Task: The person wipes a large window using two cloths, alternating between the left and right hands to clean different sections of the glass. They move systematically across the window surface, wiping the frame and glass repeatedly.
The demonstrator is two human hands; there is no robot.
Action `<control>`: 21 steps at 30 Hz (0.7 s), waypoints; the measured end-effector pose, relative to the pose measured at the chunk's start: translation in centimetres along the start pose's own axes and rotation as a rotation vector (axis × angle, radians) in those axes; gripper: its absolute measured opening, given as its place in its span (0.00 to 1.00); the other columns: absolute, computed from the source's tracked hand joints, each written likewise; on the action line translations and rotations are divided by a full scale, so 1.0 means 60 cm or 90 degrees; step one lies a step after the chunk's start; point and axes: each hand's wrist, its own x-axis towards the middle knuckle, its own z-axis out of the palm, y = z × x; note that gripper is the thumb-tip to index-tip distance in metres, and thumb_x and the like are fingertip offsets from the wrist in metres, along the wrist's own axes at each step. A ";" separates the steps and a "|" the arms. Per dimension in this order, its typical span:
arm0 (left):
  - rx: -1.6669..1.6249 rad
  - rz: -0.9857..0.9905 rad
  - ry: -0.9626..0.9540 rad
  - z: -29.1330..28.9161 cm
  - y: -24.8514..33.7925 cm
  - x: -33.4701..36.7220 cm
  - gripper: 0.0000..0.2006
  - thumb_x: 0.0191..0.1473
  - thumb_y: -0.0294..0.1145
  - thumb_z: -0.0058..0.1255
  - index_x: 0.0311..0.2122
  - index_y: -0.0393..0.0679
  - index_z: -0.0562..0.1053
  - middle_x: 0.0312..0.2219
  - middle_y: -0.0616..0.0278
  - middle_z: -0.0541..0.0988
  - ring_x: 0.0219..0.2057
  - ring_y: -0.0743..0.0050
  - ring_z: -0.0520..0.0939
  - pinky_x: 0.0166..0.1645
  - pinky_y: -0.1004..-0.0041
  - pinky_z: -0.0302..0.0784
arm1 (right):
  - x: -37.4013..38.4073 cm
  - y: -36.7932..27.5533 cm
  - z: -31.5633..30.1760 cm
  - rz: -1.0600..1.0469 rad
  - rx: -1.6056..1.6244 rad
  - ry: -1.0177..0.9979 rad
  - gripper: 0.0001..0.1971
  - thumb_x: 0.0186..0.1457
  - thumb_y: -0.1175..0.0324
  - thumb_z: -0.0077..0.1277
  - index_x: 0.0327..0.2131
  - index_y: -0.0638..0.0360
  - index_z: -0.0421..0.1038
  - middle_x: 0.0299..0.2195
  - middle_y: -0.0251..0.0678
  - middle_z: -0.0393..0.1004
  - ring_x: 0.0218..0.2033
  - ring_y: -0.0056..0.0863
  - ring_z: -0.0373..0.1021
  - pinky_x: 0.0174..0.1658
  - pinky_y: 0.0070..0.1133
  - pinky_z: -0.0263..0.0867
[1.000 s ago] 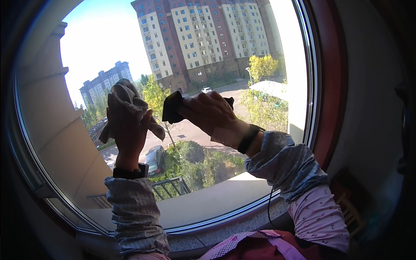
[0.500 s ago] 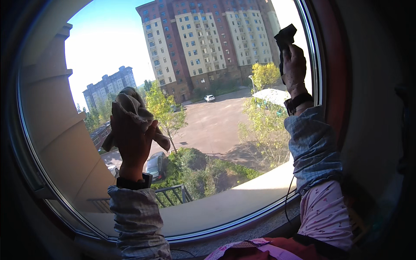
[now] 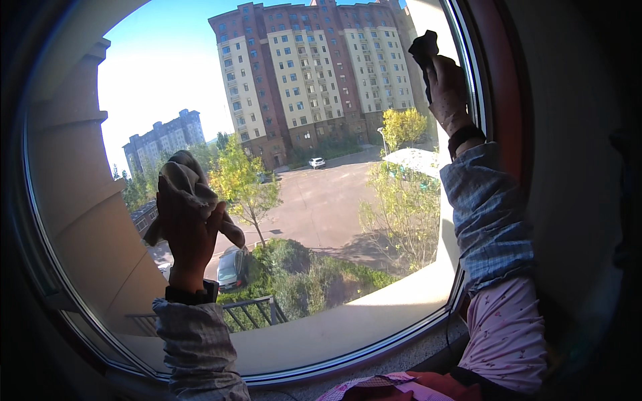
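Two hands, two held items, one window: slip and knock risks noted

Left hand, left of centre in the frame, has hold of one bunched grey cloth; the fingers are largely covered, so how tightly they close cannot be told. Right hand, upper right, is wrapped closed around one dark tool, its wider end uppermost.

Risks, in this inspector's judgement: the cloth could slip, its loose ends hanging free at both sides of the hand. The tool could knock the window frame at right—the cause would be the small gap between them. A weak grip at that raised reach could also let the tool drop. Contact with the glass cannot be confirmed for either item.

Count: one cloth, one tool, two hands, two dark wristbands—one per wrist—and two rolled sleeves.
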 end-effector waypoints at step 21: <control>-0.065 -0.035 -0.001 -0.004 0.002 0.004 0.44 0.53 0.41 0.64 0.68 0.30 0.54 0.61 0.36 0.64 0.62 0.33 0.67 0.66 0.47 0.61 | 0.128 -0.113 0.042 -0.118 0.204 0.020 0.15 0.63 0.72 0.53 0.53 0.59 0.71 0.46 0.49 0.76 0.51 0.49 0.71 0.55 0.37 0.69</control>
